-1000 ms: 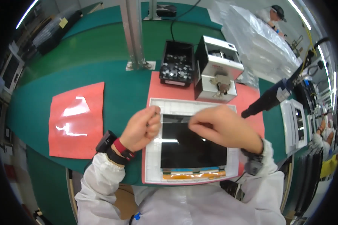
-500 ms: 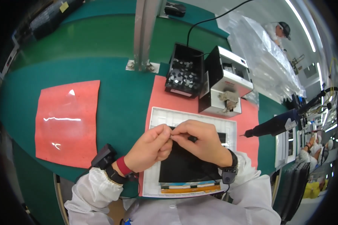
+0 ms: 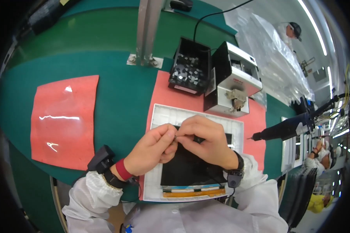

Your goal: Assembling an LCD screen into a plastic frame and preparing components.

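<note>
Over a white frame (image 3: 153, 171) with a black panel (image 3: 190, 169) in it, my two hands meet fingertip to fingertip. My left hand (image 3: 153, 146) is closed, thumb pressed against the curled fingers. My right hand (image 3: 207, 140) pinches at the same spot from the other side. Something tiny shows between the fingertips, too small to name. An orange strip (image 3: 194, 193) runs along the panel's near edge. The frame lies on a pink mat (image 3: 156, 89).
Behind the frame stand a black bin (image 3: 187, 72) of small dark pieces and a white-and-black bench device (image 3: 233, 83). An electric screwdriver (image 3: 280, 133) juts in from the right. Left lies another pink mat (image 3: 64, 136) under clear film. A metal post (image 3: 146, 35) rises behind. Co-workers sit far right.
The whole view has shifted slightly, so the bench things sit a little higher and further left. Both hands stay together, fingertips touching, with only small finger movement.
</note>
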